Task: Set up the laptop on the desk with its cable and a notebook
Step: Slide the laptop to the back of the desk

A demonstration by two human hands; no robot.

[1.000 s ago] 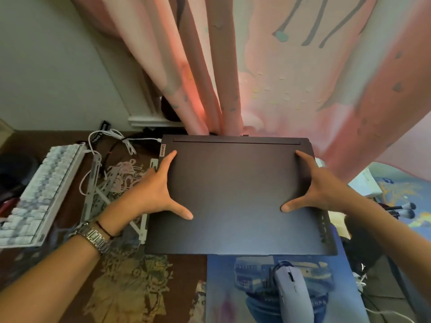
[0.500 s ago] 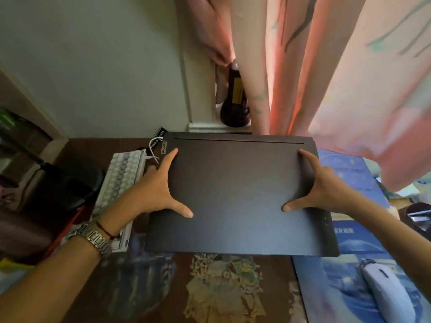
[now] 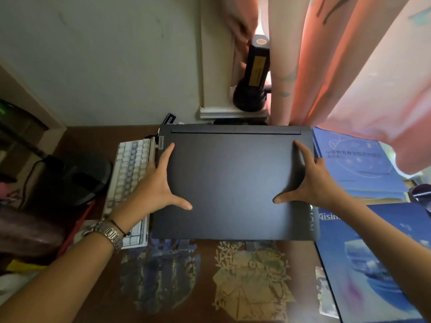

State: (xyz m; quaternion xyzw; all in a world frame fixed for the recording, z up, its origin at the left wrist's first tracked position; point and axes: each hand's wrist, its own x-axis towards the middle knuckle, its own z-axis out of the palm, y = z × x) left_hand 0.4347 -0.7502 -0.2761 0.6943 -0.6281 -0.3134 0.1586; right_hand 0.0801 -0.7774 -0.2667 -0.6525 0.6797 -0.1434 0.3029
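A closed dark grey laptop lies flat in the middle of the view over the brown desk. My left hand grips its left edge, thumb spread across the lid. My right hand grips the right edge the same way. A blue book or notebook lies to the right of the laptop. I cannot tell whether the laptop rests on the desk or is held just above it. No laptop cable is clearly visible.
A white keyboard sits left of the laptop, partly under my left wrist. A black device lies further left. A blue mouse pad covers the right front. A black and yellow torch stands on the sill behind; pink curtains hang at the back right.
The laptop, held in both hands, has shifted left over the desk; the keyboard now lies beside its left edge. The mouse has left the view and the blue book has appeared at the right.
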